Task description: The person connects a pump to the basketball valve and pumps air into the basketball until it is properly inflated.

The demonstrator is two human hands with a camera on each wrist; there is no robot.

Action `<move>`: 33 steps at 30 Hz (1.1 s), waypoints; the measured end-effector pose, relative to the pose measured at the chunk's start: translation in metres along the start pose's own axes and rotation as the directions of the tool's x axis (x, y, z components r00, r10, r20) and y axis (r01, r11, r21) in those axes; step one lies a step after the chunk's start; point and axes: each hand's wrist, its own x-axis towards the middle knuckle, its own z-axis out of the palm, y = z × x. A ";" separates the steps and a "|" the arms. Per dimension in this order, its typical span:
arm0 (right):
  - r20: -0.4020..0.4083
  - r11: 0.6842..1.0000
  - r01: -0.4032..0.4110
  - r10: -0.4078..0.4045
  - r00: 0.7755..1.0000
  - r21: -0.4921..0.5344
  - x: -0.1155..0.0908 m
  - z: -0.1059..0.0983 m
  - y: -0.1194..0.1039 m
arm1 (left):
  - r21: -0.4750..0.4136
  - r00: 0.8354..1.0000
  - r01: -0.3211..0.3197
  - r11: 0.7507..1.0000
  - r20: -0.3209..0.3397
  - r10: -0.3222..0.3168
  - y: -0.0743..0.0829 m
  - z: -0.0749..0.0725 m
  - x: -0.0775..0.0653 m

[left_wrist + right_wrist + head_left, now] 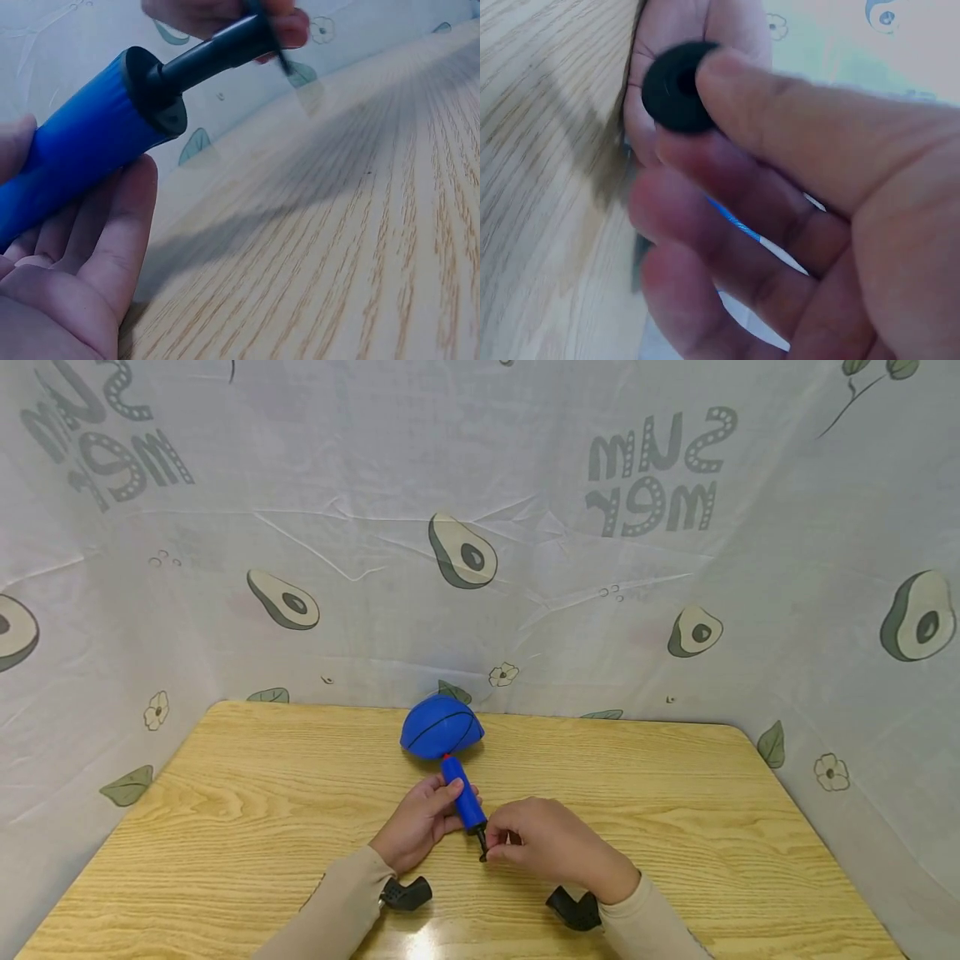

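A blue hand pump (464, 795) with a black end cap and black plunger rod points at a partly caved-in blue ball (441, 727) with black lines. Its red tip meets the ball's near side. My left hand (422, 823) grips the pump barrel (82, 139), thumb on top and fingers underneath. The thumb and fingers of my right hand (551, 843) pinch the round black plunger handle (681, 88). Part of the black rod (217, 54) shows outside the barrel in the left wrist view.
The wood-grain table (300, 793) ends at a pale cloth (360, 610) printed with avocados, hanging behind and at both sides. Black angled wrist-mount pieces (407, 894) stick out beside each sleeve, low over the tabletop.
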 end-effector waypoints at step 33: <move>0.236 0.973 0.155 -0.193 0.952 0.170 -0.003 0.000 -0.007 | -0.010 1.000 -0.012 1.000 -0.012 0.012 0.002 0.003 -0.001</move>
